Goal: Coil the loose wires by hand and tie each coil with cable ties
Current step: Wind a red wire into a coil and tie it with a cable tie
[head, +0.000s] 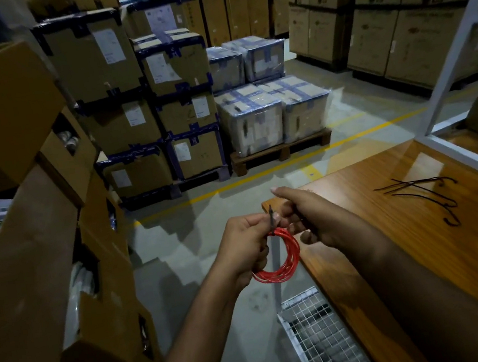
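Cable tie [271, 218] tail points up from hanging red coil [286, 254].

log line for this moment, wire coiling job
left hand: holds red wire coil | right hand: pinches cable tie at coil top | spare ties: on table

We see stacked cardboard boxes [94, 52] beside plastic-wrapped cartons [274, 113] on a wooden pallet [281, 151], a yellow floor line [232, 183], a wooden table [395, 238], and a white wire basket [320, 336] below its edge.
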`<control>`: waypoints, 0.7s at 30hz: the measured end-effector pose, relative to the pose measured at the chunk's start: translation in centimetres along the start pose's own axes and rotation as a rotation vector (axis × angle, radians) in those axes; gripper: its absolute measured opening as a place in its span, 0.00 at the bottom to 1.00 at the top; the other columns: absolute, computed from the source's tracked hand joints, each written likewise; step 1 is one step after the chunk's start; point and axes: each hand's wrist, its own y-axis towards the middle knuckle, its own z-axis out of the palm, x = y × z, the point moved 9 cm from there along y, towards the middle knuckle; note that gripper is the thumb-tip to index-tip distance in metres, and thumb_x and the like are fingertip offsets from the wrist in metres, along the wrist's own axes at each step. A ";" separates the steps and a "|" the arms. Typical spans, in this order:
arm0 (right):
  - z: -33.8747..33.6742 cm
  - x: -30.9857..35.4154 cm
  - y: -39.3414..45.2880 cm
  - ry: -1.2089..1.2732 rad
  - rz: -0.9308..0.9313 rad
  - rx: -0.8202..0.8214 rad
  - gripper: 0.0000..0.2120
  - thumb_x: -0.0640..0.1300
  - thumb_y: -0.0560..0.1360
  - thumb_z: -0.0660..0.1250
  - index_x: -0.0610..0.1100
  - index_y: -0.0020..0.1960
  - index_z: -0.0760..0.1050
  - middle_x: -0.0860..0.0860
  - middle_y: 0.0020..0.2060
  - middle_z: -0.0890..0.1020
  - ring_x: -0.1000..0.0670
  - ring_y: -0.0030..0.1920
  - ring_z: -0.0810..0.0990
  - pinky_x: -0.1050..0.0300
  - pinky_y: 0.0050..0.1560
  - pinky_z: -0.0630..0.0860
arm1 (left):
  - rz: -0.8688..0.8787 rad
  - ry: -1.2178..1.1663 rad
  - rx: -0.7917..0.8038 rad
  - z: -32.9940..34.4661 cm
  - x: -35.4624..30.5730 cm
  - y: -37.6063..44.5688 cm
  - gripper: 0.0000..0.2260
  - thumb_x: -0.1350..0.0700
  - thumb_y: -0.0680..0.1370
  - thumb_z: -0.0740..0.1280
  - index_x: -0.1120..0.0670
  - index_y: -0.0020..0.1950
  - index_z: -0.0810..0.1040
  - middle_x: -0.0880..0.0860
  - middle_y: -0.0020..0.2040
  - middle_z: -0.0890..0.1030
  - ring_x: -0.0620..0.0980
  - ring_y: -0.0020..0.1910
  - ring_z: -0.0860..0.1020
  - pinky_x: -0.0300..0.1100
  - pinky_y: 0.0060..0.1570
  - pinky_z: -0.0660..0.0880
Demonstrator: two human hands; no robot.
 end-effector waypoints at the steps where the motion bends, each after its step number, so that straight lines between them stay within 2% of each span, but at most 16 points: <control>1: 0.6 0.3 -0.2 -0.060 -0.040 0.046 0.23 0.60 0.77 0.63 0.49 0.29 0.75 0.52 0.27 0.74 0.55 0.27 0.69 0.60 0.29 0.60 | -0.003 0.006 -0.003 -0.1 0.1 0.1 0.13 0.55 0.81 0.66 0.54 0.38 0.85 0.51 0.25 0.59 0.46 0.22 0.55 0.36 0.25 0.53; 4: 1.0 1.9 -0.5 -0.106 -0.198 0.042 0.13 0.50 0.77 0.69 0.43 0.38 0.78 0.50 0.30 0.76 0.54 0.30 0.71 0.60 0.31 0.63 | -0.001 0.027 -0.008 -0.2 0.1 -0.1 0.15 0.55 0.82 0.65 0.53 0.38 0.85 0.52 0.26 0.58 0.47 0.23 0.54 0.37 0.25 0.53; 6: 0.7 2.7 -0.5 -0.034 -0.275 0.004 0.11 0.44 0.78 0.68 0.35 0.45 0.81 0.52 0.29 0.79 0.56 0.28 0.74 0.64 0.28 0.66 | -0.006 -0.005 -0.008 0.0 0.1 -0.1 0.13 0.55 0.82 0.65 0.55 0.40 0.85 0.51 0.27 0.57 0.47 0.23 0.55 0.36 0.24 0.53; 7: 0.5 3.2 -0.6 -0.064 -0.347 -0.041 0.12 0.44 0.79 0.67 0.35 0.45 0.81 0.53 0.29 0.80 0.58 0.28 0.76 0.65 0.28 0.68 | -0.014 -0.047 -0.005 0.0 0.1 -0.1 0.14 0.55 0.82 0.64 0.55 0.40 0.85 0.51 0.27 0.57 0.46 0.23 0.54 0.35 0.24 0.53; 9: -0.3 4.6 -1.1 -0.380 -0.534 -0.253 0.13 0.48 0.80 0.66 0.43 0.39 0.80 0.52 0.30 0.80 0.58 0.30 0.77 0.61 0.31 0.70 | -0.059 -0.189 0.011 0.0 0.5 0.1 0.19 0.55 0.83 0.61 0.52 0.33 0.82 0.49 0.26 0.56 0.44 0.22 0.53 0.34 0.23 0.52; 11: -0.6 5.1 -1.5 -0.727 -0.621 -0.485 0.14 0.53 0.80 0.64 0.50 0.37 0.75 0.53 0.32 0.76 0.57 0.33 0.74 0.59 0.31 0.65 | -0.111 -0.351 0.023 0.0 0.9 0.2 0.23 0.55 0.83 0.60 0.50 0.28 0.76 0.48 0.25 0.56 0.43 0.21 0.53 0.32 0.21 0.52; 12: -0.6 5.2 -1.7 -0.782 -0.638 -0.541 0.14 0.53 0.80 0.63 0.51 0.38 0.74 0.54 0.33 0.74 0.57 0.34 0.73 0.60 0.31 0.62 | -0.115 -0.389 0.013 -0.1 1.0 0.3 0.23 0.55 0.83 0.60 0.50 0.27 0.75 0.48 0.24 0.56 0.43 0.20 0.53 0.32 0.20 0.52; 14: -1.1 5.3 -1.7 -0.770 -0.676 -0.585 0.14 0.52 0.81 0.62 0.48 0.40 0.75 0.54 0.35 0.73 0.55 0.36 0.72 0.58 0.33 0.62 | -0.115 -0.416 -0.032 -0.3 1.4 0.3 0.20 0.56 0.83 0.61 0.51 0.30 0.72 0.48 0.24 0.56 0.43 0.20 0.53 0.31 0.20 0.53; 17: -2.5 5.9 -2.4 -0.560 -0.746 -0.586 0.14 0.49 0.81 0.63 0.44 0.41 0.78 0.51 0.35 0.76 0.51 0.38 0.75 0.53 0.38 0.69 | -0.115 -0.365 -0.141 -0.9 2.3 0.5 0.14 0.58 0.83 0.62 0.55 0.37 0.71 0.49 0.25 0.56 0.44 0.20 0.54 0.32 0.21 0.54; 20: -2.3 6.7 -3.3 -0.454 -0.793 -0.475 0.14 0.49 0.81 0.64 0.44 0.40 0.78 0.50 0.34 0.76 0.53 0.36 0.75 0.57 0.38 0.70 | -0.095 -0.282 -0.250 -2.0 2.6 0.8 0.09 0.58 0.83 0.63 0.59 0.43 0.74 0.50 0.27 0.57 0.44 0.20 0.55 0.33 0.21 0.55; 21: -2.4 6.6 -3.3 -0.463 -0.802 -0.490 0.14 0.49 0.81 0.64 0.44 0.40 0.78 0.50 0.34 0.76 0.53 0.36 0.75 0.59 0.37 0.69 | -0.096 -0.290 -0.262 -2.1 2.6 0.9 0.10 0.58 0.83 0.63 0.59 0.43 0.75 0.50 0.27 0.57 0.44 0.20 0.56 0.33 0.21 0.55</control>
